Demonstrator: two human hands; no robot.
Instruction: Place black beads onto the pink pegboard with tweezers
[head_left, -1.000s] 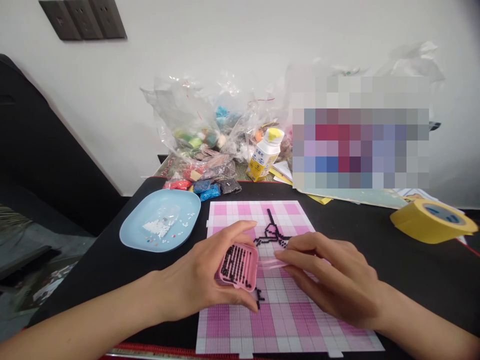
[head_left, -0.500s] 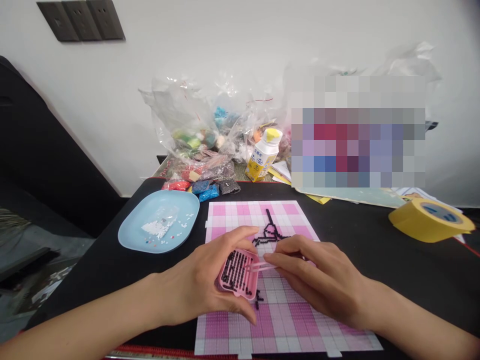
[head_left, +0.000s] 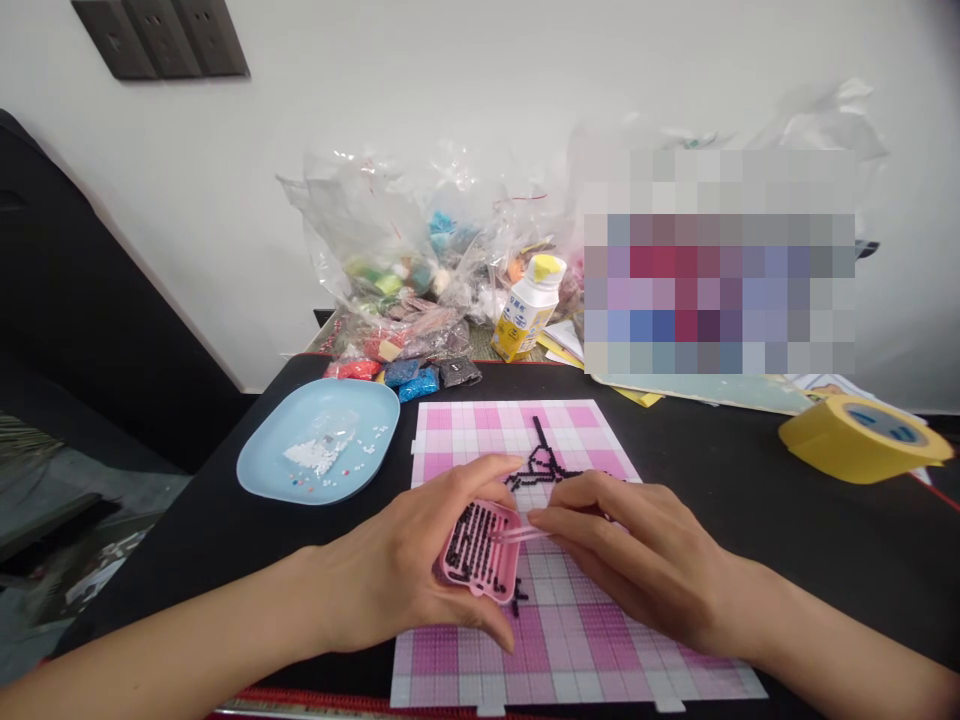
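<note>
My left hand is wrapped round a small pink bead tray, tilted above the pegboard. Black beads lie in rows along the tray's grooves. Between the fingers of my right hand is a pair of pale pink tweezers, its tips over the tray's beads; whether they grip a bead is too small to tell. Below both hands lies the pink and white checked pegboard. A pattern of black beads stands on its upper part, partly hidden by my right hand. Another short black bead cluster shows just beside the tray.
On the left, a light blue plate holds a little bag and loose white beads. Behind are bags of coloured beads and a yellow-capped bottle. A roll of yellow tape lies at the right. A blurred patch covers the back right.
The tray in my left hand has tilted and shifted very slightly to the right. The tweezers stay over it, their tips drawn a little closer together.
</note>
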